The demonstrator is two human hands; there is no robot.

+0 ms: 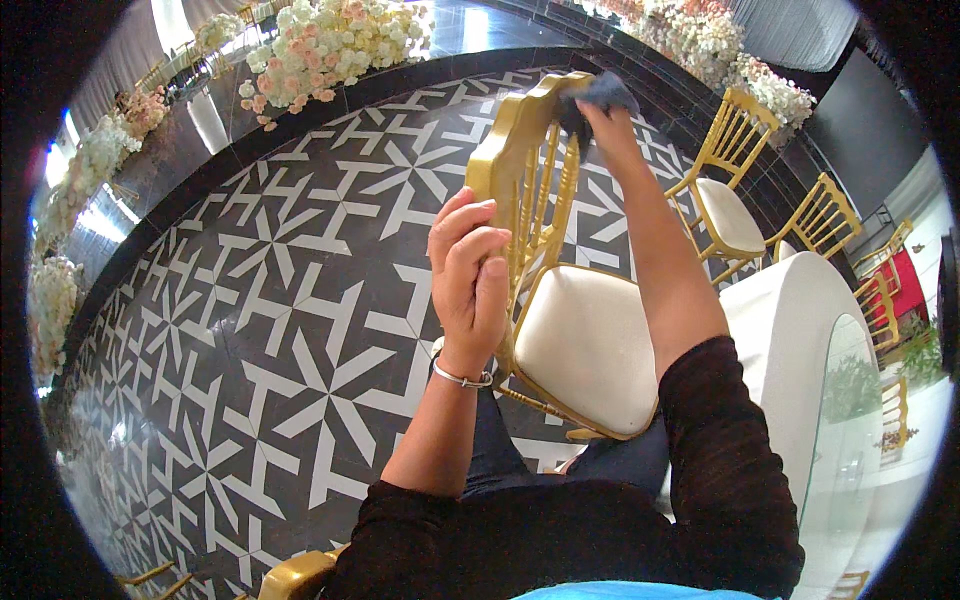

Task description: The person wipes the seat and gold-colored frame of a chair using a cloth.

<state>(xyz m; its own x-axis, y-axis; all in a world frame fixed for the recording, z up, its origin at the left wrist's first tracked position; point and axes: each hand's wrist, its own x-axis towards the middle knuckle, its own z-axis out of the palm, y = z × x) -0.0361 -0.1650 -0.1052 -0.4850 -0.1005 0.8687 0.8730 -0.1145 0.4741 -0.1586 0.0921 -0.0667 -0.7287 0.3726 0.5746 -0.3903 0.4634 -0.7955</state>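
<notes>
A gold chair (501,154) with a spindled back and a white padded seat (583,349) stands in front of me, its back to the left. My right hand (609,131) presses a dark blue cloth (611,94) against the far end of the top rail; cloth and hand are slightly blurred. At the near end of the same backrest is my left hand (469,277), its fingers loosely curled beside the gold frame. Whether those fingers grip the frame or only rest by it, I cannot tell. A bracelet circles the left wrist.
To the right stands a table with a white cover (780,315) and a glass top (844,405). More gold chairs (731,202) stand beyond it, and another chair's rail (300,576) is behind me at lower left. White and pink flower arrangements (330,45) border the patterned floor (300,300).
</notes>
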